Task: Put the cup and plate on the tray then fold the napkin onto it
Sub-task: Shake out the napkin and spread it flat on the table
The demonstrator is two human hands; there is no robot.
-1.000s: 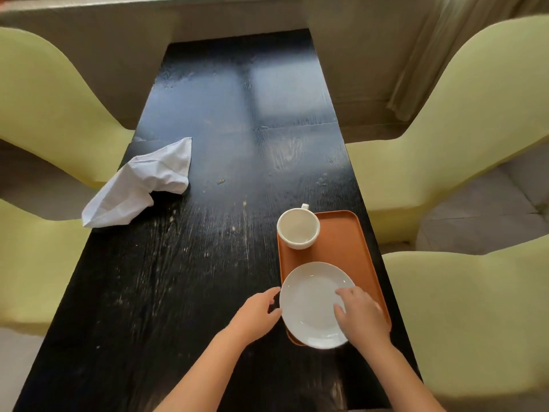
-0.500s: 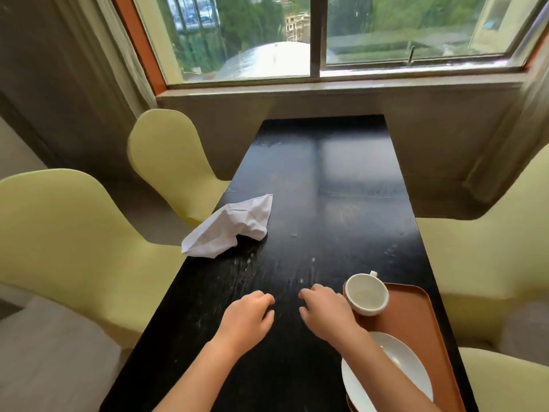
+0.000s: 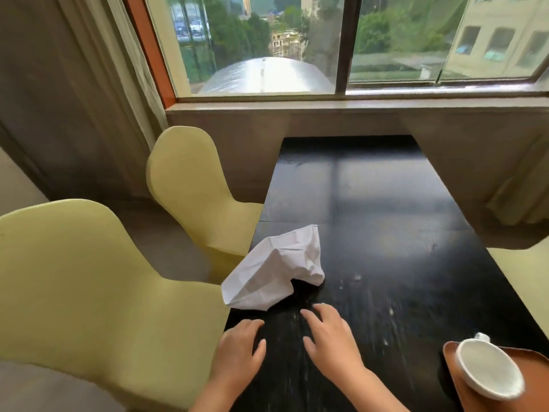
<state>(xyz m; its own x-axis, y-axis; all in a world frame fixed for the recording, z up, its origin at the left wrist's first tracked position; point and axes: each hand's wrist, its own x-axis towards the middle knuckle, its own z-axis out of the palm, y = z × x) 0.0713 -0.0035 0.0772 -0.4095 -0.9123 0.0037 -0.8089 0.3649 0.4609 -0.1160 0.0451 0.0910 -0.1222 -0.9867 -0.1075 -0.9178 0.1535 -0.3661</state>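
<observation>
The long black wood-grain desk (image 3: 386, 233) is scuffed and glossy; two pale yellow moulded chairs (image 3: 89, 292) stand beyond the left hand (image 3: 240, 349); the crumpled white cloth napkin (image 3: 276, 272) lies just ahead of both grips, overhanging the desk edge; the orange tray (image 3: 457, 379), cut off, and round white cup (image 3: 490, 370), blurred, sit right of the right hand (image 3: 329, 337); both grips released, empty.

White napkin (image 3: 274, 270): crumpled, lying on the table's left edge, one corner overhanging. White cup (image 3: 488, 370): empty, upright on the orange tray (image 3: 454, 382).
</observation>
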